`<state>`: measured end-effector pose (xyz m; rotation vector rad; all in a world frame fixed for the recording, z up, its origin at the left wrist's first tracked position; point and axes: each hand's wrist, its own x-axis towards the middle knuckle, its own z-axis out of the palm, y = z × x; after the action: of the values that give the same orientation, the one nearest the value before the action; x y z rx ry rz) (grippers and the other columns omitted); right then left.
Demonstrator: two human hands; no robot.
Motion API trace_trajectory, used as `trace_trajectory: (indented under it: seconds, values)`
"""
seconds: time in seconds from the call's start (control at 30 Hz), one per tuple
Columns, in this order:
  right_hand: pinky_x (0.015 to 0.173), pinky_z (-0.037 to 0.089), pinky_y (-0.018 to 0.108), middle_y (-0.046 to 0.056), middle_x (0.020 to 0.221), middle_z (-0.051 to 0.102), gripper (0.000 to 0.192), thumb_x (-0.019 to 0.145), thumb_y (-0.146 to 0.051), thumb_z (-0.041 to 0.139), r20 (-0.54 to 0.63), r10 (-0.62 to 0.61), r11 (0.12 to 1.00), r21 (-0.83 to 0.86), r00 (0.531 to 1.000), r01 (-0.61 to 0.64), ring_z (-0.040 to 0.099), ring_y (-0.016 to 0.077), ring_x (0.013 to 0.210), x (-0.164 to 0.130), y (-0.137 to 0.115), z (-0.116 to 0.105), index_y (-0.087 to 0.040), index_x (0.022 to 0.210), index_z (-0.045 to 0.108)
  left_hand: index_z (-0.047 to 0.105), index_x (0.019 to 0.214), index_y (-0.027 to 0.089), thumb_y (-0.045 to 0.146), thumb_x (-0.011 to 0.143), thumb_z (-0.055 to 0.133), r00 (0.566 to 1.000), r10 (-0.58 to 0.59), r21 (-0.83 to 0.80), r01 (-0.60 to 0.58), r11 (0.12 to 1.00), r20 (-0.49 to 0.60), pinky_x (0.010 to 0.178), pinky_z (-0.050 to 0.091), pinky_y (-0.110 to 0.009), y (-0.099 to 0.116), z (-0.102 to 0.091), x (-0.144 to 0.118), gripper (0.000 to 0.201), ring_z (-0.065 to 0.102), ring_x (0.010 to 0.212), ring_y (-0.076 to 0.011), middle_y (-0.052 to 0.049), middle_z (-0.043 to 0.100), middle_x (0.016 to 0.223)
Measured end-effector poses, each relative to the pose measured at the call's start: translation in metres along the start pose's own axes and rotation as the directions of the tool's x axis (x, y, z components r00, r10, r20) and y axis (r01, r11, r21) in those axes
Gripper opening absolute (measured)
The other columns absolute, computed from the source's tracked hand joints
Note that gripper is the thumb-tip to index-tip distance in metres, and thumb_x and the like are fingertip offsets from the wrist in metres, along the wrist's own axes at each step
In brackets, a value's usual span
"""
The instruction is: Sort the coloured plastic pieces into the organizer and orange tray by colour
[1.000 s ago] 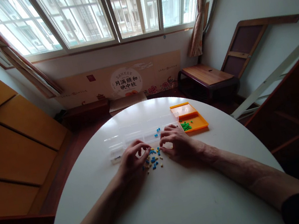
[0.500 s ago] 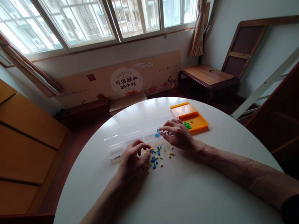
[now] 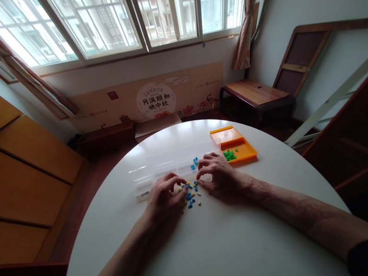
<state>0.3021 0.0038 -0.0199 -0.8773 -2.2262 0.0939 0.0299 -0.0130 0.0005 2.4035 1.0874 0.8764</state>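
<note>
A round white table (image 3: 202,248) is seen in a room with big windows (image 3: 134,12) and long curtains (image 3: 243,10). A low wooden bench (image 3: 254,93) is placed by the wall on the right, and wooden cupboards (image 3: 9,172) are seen on the left.

A small pile of tiny blue and yellow pieces (image 3: 190,194) is spread on the table, right between the two hands. The left hand (image 3: 163,199) is laid on the table at the left of the pile. Its fingers are curled in close, and the tips are placed at the edge of the pieces. It cannot be told if a piece is pinched. The right hand (image 3: 219,175) is laid at the right of the pile. Its fingers are bent and kept narrow too, with the tips touching the table beside the pieces. It cannot be told if anything is held there.

A clear plastic box (image 3: 174,164) with little rooms inside is set just behind the hands. A few blue pieces (image 3: 195,161) are seen in one of its rooms. An orange tray (image 3: 234,142) is placed at the right end of the clear box, near the right hand. A small heap of green pieces (image 3: 229,155) is kept in the tray.
</note>
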Motion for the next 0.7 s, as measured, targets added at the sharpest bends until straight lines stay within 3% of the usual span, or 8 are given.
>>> trace_trajectory:
  seconds: [0.33,0.47,0.7]
  values:
    - [0.091,0.044,0.040,-0.001,0.092,0.078,0.008,0.087,-0.023,0.086,-0.016,-0.018,0.999,0.049,1.000,0.019,0.062,0.0204,0.088,-0.0014,0.0027,0.0036,-0.030,0.083,0.083,0.082,0.101,0.024,0.032,0.096,0.078,0.999,-0.017,0.046,0.014,0.999,0.044,0.069,0.047,-0.025,0.0020,-0.0015,0.0004,0.010,0.058,0.071,-0.0128,-0.001,0.067,0.091]
    - [0.090,0.044,0.040,0.000,0.096,0.078,0.004,0.093,-0.026,0.084,-0.098,-0.024,0.999,0.044,0.995,0.029,0.065,0.0201,0.090,-0.0008,0.0024,0.0018,-0.029,0.090,0.083,0.082,0.100,0.024,0.030,0.097,0.077,0.999,0.001,0.045,-0.003,0.999,0.043,0.069,0.048,-0.025,0.0027,-0.0013,0.0007,0.009,0.057,0.069,-0.0122,-0.001,0.068,0.091]
    - [0.090,0.049,0.040,0.002,0.096,0.078,0.005,0.101,-0.028,0.081,-0.248,0.095,0.995,-0.009,0.964,-0.101,0.065,0.0218,0.092,0.0005,0.0106,0.0050,-0.029,0.099,0.085,0.080,0.095,0.023,0.031,0.098,0.075,1.000,0.013,0.053,-0.014,0.999,0.023,0.070,0.049,-0.026,0.0031,0.0005,0.0006,0.010,0.057,0.068,-0.0124,-0.002,0.070,0.092]
